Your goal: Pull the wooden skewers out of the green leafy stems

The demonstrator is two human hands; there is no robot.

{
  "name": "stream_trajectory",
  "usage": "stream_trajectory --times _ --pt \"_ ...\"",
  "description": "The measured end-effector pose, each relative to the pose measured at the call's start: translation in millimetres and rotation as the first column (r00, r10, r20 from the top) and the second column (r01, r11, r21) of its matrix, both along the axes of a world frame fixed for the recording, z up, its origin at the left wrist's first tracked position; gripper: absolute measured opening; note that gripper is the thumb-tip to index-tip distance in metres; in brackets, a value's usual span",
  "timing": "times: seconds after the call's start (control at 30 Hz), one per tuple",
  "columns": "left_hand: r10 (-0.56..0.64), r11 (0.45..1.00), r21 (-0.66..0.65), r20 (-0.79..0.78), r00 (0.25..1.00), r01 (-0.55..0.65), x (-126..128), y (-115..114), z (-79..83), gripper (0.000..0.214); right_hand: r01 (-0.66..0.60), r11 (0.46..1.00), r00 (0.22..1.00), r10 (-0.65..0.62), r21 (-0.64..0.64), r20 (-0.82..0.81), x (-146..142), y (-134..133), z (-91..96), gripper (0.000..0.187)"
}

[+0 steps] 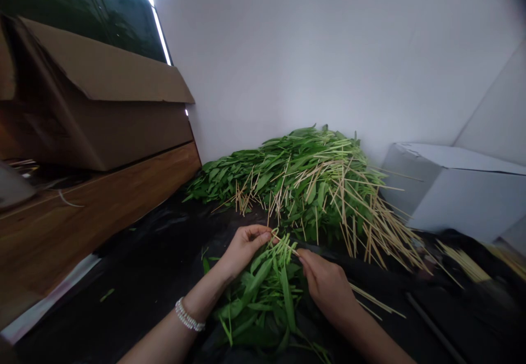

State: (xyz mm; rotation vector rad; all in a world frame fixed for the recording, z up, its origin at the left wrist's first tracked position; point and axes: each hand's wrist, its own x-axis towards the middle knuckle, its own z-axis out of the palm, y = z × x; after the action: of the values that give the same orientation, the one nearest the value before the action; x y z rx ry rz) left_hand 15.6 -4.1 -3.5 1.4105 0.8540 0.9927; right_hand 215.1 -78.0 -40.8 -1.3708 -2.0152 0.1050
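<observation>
My left hand, with a white beaded bracelet at its wrist, pinches one end of a thin wooden skewer between thumb and fingertips. On the other end of that skewer my right hand is closed. Between the two hands, pale stem ends of long-leaved greens gather along the skewer; the leaves hang down towards me over the black sheet. Whether every stem is pierced is too small to tell. Just beyond my hands lies a large heap of similar greens, with many skewers sticking out.
Black sheeting covers the work area. An open cardboard box rests on a wooden surface at left. A white box stands at right, near a bundle of loose skewers. A white wall rises behind the heap.
</observation>
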Motion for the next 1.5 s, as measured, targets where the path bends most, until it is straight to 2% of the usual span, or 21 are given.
stream_trajectory --times 0.47,0.67,0.83,0.93,1.07,1.13,1.23,1.37,1.5 --pt "-0.01 1.0 0.01 -0.052 0.999 0.01 5 -3 -2.0 0.03 -0.004 1.0 1.0 0.004 0.006 0.013 -4 1 -3.9 0.029" --pt "-0.026 0.998 0.048 -0.088 0.996 0.031 5 -3 -5.1 0.029 0.004 0.999 0.999 -0.005 0.046 0.037 -7 -1 1.9 0.029" --pt "0.054 0.99 0.134 -0.085 0.995 -0.043 1 4 -4.6 0.036 0.122 0.99 0.992 -0.119 0.064 -0.045 10 0 14.4 0.027" --pt "0.104 0.96 0.275 -0.208 0.973 -0.044 0 8 -9.7 0.031 0.267 0.962 0.951 -0.254 0.051 -0.177 29 3 24.1 0.028" --pt "0.096 0.86 0.486 -0.452 0.887 0.155 0 6 -17.6 0.022 0.404 0.913 0.858 -0.359 0.053 -0.368 46 6 34.8 0.03" --pt "0.107 0.804 0.54 -0.541 0.834 0.248 1 3 -19.7 0.018 0.411 0.911 0.833 -0.359 0.037 -0.42 47 6 36.7 0.031" --pt "0.165 0.765 0.567 -0.631 0.758 0.306 1 1 -21.1 0.014 0.368 0.93 0.832 -0.33 0.0 -0.446 43 6 35.2 0.032" --pt "0.167 0.74 0.556 -0.697 0.697 0.378 1 0 -23.2 0.015 0.307 0.952 0.848 -0.281 -0.016 -0.45 37 5 29.8 0.031" --pt "0.174 0.743 0.559 -0.692 0.701 0.367 2 -1 -25.4 0.015 0.293 0.956 0.85 -0.273 -0.028 -0.451 36 5 26.8 0.03"
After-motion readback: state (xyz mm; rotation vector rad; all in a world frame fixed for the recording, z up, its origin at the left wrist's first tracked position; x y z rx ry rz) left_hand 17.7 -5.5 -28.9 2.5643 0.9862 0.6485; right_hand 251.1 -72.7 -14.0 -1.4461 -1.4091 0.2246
